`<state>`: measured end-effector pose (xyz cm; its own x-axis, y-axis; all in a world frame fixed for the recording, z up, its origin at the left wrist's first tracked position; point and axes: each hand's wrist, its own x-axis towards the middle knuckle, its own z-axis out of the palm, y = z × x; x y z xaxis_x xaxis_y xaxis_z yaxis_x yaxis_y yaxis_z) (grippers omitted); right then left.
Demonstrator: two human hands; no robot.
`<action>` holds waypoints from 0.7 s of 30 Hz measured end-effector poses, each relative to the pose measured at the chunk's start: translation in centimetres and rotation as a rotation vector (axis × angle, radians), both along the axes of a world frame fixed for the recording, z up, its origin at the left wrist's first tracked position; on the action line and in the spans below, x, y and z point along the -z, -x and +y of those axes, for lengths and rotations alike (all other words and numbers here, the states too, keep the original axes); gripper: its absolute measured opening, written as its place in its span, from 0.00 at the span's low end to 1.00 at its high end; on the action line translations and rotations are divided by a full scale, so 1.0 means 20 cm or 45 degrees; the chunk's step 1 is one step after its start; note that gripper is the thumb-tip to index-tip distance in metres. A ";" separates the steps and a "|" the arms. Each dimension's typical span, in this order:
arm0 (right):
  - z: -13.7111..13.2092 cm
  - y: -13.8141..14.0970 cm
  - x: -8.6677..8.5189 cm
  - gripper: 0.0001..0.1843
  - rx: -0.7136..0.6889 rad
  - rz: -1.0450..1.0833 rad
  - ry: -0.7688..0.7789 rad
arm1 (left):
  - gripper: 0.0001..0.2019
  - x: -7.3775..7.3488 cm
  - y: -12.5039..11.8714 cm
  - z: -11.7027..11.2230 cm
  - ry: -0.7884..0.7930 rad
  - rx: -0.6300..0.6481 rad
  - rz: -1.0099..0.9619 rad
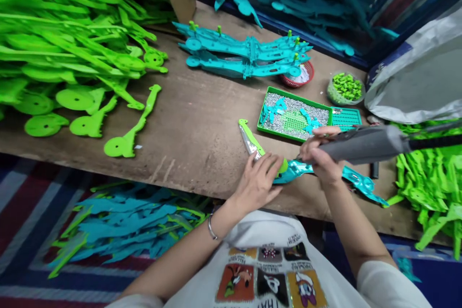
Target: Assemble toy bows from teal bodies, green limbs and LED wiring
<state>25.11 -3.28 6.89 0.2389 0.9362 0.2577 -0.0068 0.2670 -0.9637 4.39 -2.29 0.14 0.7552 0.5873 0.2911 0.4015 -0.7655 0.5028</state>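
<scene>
My right hand [323, 154] is wrapped round a grey electric screwdriver [364, 145], its tip end angled down to the left at a long teal plastic part [298, 169]. This part lies near the table's front edge and runs on to the right under my right wrist. My left hand [258, 180] lies over its left end, fingers bent down and holding it against the table. From under those fingers a light-green plastic arm [252, 137] sticks out up and left, with a shiny silver strip [249, 145] along it. The screwdriver's tip is hidden behind my right fingers.
A green tray [265, 130] of small screws with teal pieces stands behind my hands. Beyond are a red basket [298, 83], a tub of green pegs [346, 87] and stacked teal parts [249, 57]. Green parts [72, 53] are heaped left, more [422, 178] right.
</scene>
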 end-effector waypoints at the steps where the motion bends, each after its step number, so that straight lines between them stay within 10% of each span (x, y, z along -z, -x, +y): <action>1: 0.00 -0.05 -0.02 0.20 0.074 -0.007 -0.027 | 0.40 -0.03 -0.03 0.00 -0.017 0.011 0.074; 8: -0.03 -0.30 -0.06 0.26 0.378 -0.263 0.227 | 0.28 -0.07 -0.12 0.01 -0.129 0.011 0.262; 18: -0.19 -0.50 -0.08 0.44 0.179 -0.559 0.260 | 0.30 -0.02 0.48 0.23 -0.204 -0.036 0.395; 21: -0.41 -0.63 -0.05 0.32 0.320 -0.747 0.420 | 0.31 0.00 0.60 0.28 -0.200 -0.081 0.387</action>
<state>37.74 -11.52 7.94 0.3660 0.9225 0.1230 0.5607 -0.1131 -0.8203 -7.55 3.33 0.22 0.7846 0.6017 0.1492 0.5640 -0.7928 0.2313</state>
